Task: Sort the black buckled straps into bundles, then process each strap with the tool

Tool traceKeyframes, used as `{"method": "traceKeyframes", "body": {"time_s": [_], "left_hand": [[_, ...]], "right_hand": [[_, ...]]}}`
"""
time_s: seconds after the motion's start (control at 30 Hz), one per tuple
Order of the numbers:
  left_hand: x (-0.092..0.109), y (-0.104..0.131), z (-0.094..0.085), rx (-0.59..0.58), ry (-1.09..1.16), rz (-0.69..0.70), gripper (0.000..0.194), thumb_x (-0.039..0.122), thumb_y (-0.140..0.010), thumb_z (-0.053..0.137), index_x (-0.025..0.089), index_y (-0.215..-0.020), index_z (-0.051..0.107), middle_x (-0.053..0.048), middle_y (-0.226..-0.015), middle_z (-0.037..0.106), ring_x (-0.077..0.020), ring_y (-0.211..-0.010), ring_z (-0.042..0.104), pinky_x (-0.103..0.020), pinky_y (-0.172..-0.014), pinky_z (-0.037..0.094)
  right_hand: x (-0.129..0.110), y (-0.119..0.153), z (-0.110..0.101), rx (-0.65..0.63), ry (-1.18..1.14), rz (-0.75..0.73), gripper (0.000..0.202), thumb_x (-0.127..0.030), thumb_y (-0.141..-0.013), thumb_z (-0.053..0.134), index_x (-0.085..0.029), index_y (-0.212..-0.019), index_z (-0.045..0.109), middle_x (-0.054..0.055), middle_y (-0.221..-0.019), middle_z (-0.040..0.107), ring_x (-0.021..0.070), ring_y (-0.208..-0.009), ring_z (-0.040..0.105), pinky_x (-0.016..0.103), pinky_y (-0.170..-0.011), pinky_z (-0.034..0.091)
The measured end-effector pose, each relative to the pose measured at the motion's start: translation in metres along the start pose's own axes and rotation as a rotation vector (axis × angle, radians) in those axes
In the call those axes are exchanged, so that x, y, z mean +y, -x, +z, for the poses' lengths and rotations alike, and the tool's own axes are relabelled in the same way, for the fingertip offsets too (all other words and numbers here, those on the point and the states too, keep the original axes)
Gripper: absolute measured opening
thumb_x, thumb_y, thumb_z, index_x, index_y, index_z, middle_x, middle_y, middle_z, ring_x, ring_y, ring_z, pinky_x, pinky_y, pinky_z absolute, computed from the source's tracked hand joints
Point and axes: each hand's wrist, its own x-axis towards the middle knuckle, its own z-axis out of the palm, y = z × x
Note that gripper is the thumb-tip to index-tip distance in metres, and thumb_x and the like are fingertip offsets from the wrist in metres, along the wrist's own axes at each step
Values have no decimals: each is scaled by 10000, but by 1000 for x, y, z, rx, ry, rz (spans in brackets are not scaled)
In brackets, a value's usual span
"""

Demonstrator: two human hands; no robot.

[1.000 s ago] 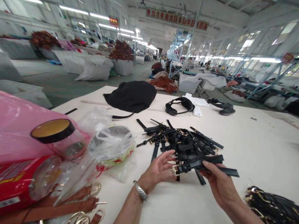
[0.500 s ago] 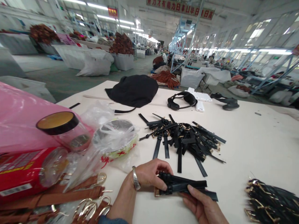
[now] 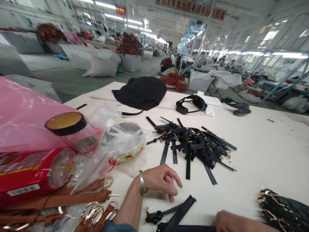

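My left hand (image 3: 164,181), with a silver bracelet at the wrist, hovers over the table with nothing in it. Its fingers are loosely bent and apart. Just below it, several black buckle straps (image 3: 177,214) lie crossed near the bottom edge, their lower part cut off by the frame. My right hand (image 3: 225,219) is low and blurred at the right end of these straps; its fingers are hidden, so a hold on a strap cannot be made out. Beyond my left hand spreads a loose pile of black straps (image 3: 193,145) with gold buckles.
Another bundle of black straps (image 3: 282,209) lies at right. Brown belts (image 3: 72,199), a red package (image 3: 31,174), a gold-lidded jar (image 3: 72,129) and a bagged bowl (image 3: 123,141) crowd the left. A black cloth (image 3: 142,91) and black headset (image 3: 190,103) sit farther back.
My left hand has let go of the black straps. The straps now lie lower on the table, and my right hand has moved down and right. The view has shifted slightly.
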Motion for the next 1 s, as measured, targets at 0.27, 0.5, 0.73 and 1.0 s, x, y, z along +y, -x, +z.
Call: {"method": "traceKeyframes", "body": {"time_s": [0.27, 0.5, 0.73, 1.0], "left_hand": [[-1, -14, 2, 238, 145, 164, 432, 343, -635, 755, 133, -984, 609, -85, -786, 695, -175, -682, 655, -277, -622, 502], [9, -13, 1, 529, 239, 349, 396, 314, -672, 726, 122, -987, 582, -81, -814, 677, -176, -704, 651, -289, -655, 509], [6, -17, -2, 732, 285, 459, 358, 294, -674, 715, 106, -950, 585, -90, -790, 676, -191, -723, 638, -324, -659, 528], [3, -19, -5, 751, 268, 422, 363, 329, -667, 717, 120, -938, 596, -80, -782, 682, -180, -669, 641, -294, -612, 516]], "right_hand": [[-92, -60, -51, 827, 484, -83, 286, -418, -714, 598, -192, -876, 662, 63, -727, 676, 212, -673, 606, 268, -546, 357], [-68, -75, -33, 782, 368, -154, 251, -212, -728, 534, -197, -956, 640, -16, -601, 578, 157, -575, 541, 248, -516, 316], [-67, -15, -1, 435, 339, -493, 251, -201, -834, 444, -247, -960, 656, 5, -808, 646, 163, -740, 577, 242, -646, 409], [-9, -50, 84, 596, 863, -870, 66, -276, -813, 573, -243, -843, 621, -1, -659, 646, 145, -555, 563, 238, -471, 375]]}}
